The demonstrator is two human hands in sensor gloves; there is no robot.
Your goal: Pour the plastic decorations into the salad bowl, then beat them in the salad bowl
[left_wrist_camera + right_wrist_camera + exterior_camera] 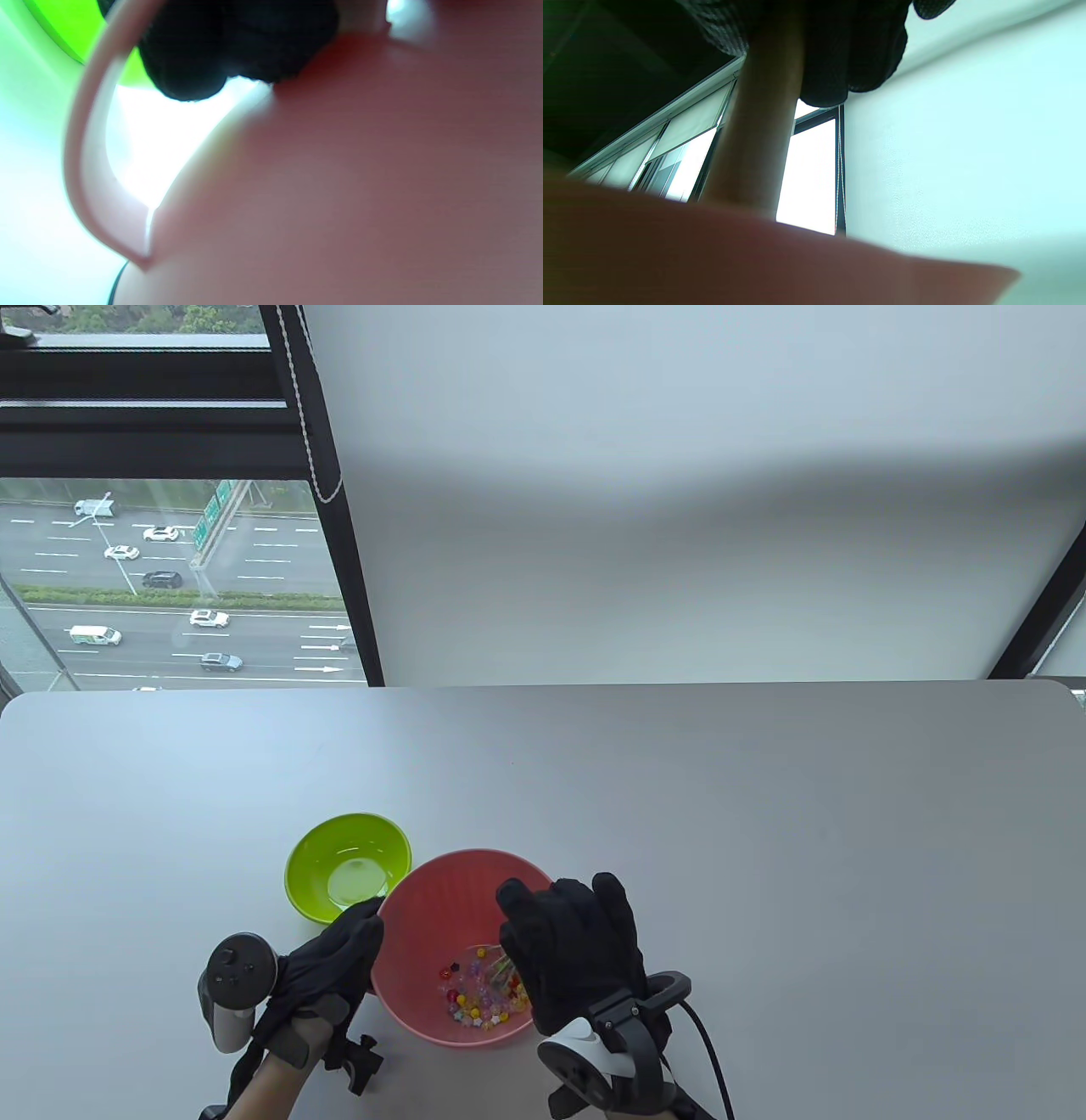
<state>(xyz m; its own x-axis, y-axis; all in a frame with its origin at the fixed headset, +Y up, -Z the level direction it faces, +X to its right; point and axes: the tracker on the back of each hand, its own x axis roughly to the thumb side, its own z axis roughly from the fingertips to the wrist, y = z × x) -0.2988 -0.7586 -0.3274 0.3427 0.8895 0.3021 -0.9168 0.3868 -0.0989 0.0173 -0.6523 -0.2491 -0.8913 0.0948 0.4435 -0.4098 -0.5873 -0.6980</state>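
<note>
The pink salad bowl [424, 916] stands near the table's front edge. Several small coloured plastic decorations [475, 1001] lie in its bottom. My left hand [352, 942] grips the bowl's left rim; in the left wrist view its fingers [203, 55] curl over the rim of the pink bowl [360, 169]. My right hand [564, 937] hovers over the bowl's right side. It grips a brown stick-like handle [759, 127] that runs down past the pink bowl's rim [712, 254]. A thin green tip [504, 964] shows among the decorations.
An empty lime-green bowl [348, 865] sits just behind and left of the pink bowl, nearly touching it. A small black clamp [361, 1060] lies near my left wrist. The grey table [764, 831] ends at a window and a white blind.
</note>
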